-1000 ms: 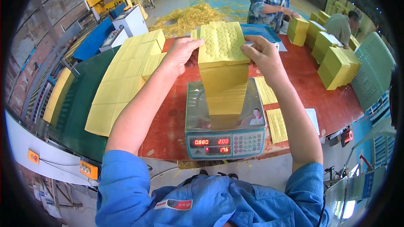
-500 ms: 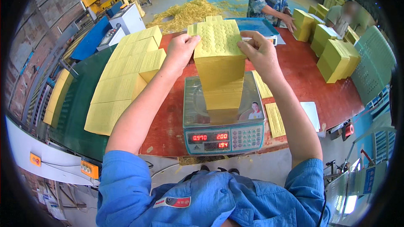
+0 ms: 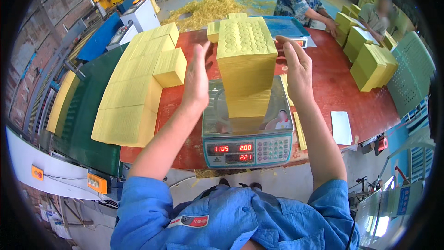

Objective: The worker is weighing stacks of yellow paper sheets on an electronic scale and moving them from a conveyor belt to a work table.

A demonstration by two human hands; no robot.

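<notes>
Head view: left hand (image 3: 197,82) flat, empty, palm toward tall yellow block-like stack of embossed paper sheets (image 3: 247,81), apart from it. Right hand (image 3: 299,68) loose, unclenched, fingertips just beside stack; contact unclear. Stack upright between hands, on teal-edged electronic scale (image 3: 247,140), red-surfaced tabletop (image 3: 333,74) beneath. Risk, my judgement: either hand brushing this narrow, apparently unbound pile could topple it.

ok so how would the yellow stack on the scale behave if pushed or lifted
The yellow stack stands taller than wide, so a push near the top would probably tip it. Its sides show many thin layers, so they may slide apart unless squeezed. The shiny scale plate may let it slip.
</notes>
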